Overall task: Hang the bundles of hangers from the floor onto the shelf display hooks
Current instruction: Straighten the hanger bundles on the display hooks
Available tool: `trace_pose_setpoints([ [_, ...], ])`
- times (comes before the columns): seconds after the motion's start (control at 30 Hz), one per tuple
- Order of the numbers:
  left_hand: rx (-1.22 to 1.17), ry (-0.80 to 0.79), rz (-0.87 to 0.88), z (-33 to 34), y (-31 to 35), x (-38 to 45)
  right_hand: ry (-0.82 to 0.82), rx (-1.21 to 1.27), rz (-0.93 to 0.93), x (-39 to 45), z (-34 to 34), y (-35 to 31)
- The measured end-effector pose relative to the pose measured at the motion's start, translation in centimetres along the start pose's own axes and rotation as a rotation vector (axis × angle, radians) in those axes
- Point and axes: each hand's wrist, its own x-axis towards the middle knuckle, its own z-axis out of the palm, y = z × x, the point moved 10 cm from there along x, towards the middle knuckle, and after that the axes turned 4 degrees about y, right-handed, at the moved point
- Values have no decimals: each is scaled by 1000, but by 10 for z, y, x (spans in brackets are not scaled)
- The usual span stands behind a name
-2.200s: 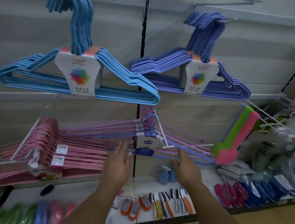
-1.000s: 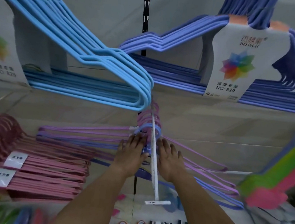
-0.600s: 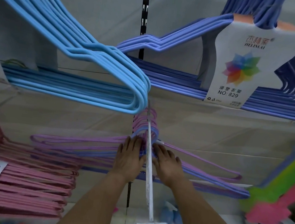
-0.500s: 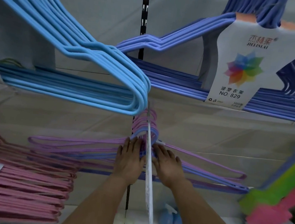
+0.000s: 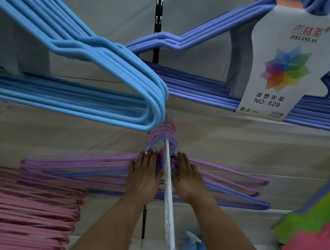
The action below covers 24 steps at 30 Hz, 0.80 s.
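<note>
We press both hands, left hand [image 5: 143, 176] and right hand [image 5: 187, 180], fingers straight, against the hanger bundle [image 5: 96, 170] on the hook [image 5: 168, 198] between them; uneven pushing could skew it off.

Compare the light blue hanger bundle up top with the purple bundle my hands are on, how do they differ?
The light blue bundle is one colour; the purple bundle mixes purple and blue hangers. The light blue bundle hangs higher and untouched, while the left hand and right hand press the purple bundle, either side of the white display hook. The light blue hangers look thicker. Both hang on the shelf wall.
</note>
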Motion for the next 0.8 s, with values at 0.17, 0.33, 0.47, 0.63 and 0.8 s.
trace_pose_setpoints([
  [0.17,-17,2,-5,5,-3,5,21,-22,35,1,-5,5],
  [0.33,-52,-5,-16,6,-2,5,48,-132,-3,6,-11,7],
  [0.47,-65,-40,-36,7,0,2,-17,-65,10,7,-8,9],
  [0.63,-85,-40,-35,7,0,0,-62,26,67,5,1,14],
  [0.8,-164,-63,-20,8,-2,-2,6,64,73,-6,-1,6],
])
